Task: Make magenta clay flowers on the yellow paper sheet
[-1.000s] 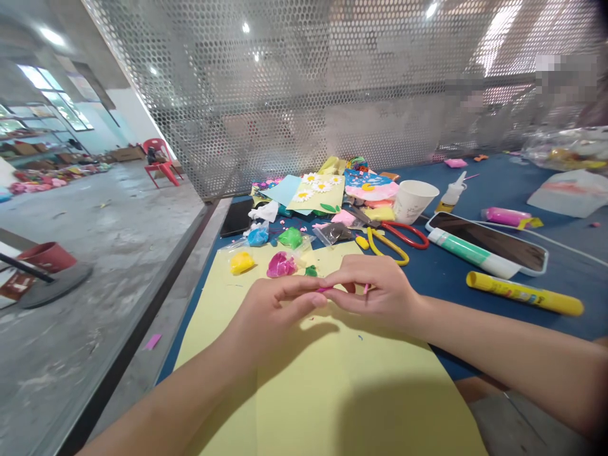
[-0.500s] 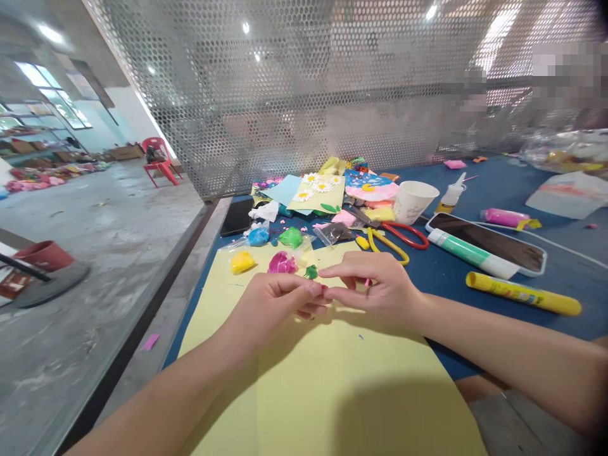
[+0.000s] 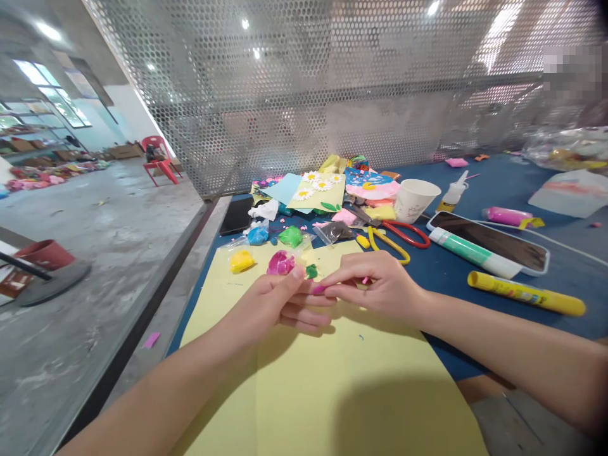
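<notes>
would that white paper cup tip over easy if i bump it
Probably. The white paper cup looks thin-walled, so likely light, and it tapers to a narrower base, so a bump could tip it. Once over, it would likely roll.

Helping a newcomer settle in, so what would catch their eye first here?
First come the left hand and right hand, meeting at centre above a large yellow paper sheet, just below a bright magenta clay lump. Farther back, a daisy card sits on a colourful pile, with red-and-yellow scissors at its front right.
</notes>
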